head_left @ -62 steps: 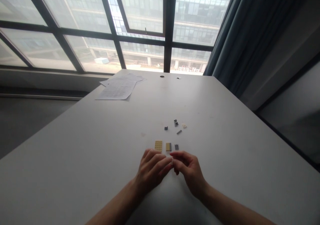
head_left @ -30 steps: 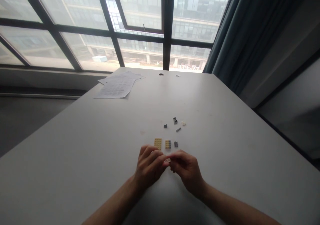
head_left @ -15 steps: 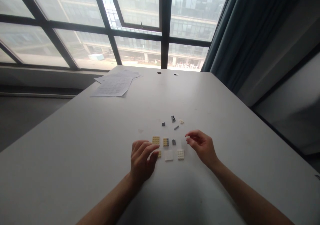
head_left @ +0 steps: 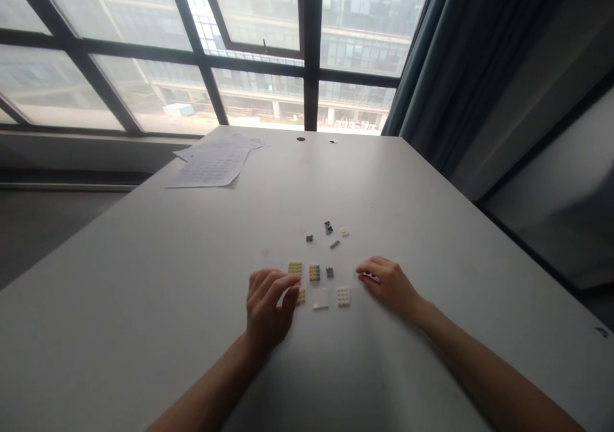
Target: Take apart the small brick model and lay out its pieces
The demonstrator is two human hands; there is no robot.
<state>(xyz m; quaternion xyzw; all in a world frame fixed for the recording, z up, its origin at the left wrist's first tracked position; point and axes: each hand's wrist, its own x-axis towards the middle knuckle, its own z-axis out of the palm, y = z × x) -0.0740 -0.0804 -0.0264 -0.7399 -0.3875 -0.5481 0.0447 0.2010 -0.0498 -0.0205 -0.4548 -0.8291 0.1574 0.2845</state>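
Observation:
My left hand point(head_left: 269, 305) rests on the white table, its fingers curved and thumb apart, with nothing visible between them. It partly covers a tan building plate point(head_left: 302, 296); another tan plate point(head_left: 295, 269) lies just beyond its fingertips. To the right, my right hand point(head_left: 387, 284) is low over the tabletop with fingertips pinched on a small white brick point(head_left: 357, 272), mostly hidden. Between the hands lie a tan and grey brick point(head_left: 314, 272), a dark grey brick point(head_left: 329, 272), a smooth white tile point(head_left: 320, 298) and a white studded plate point(head_left: 343, 296).
Farther back lie a small dark piece point(head_left: 309, 239), a grey and black piece point(head_left: 328, 227), a thin grey strip point(head_left: 334, 244) and a cream piece point(head_left: 344, 232). Printed papers point(head_left: 206, 166) lie at the far left. A dark curtain point(head_left: 432, 80) hangs beyond the right edge.
My right hand has lowered to the tabletop with the small white brick, its fingers now flatter. My left hand has kept its place by the tan plates. The whole view has shifted slightly.

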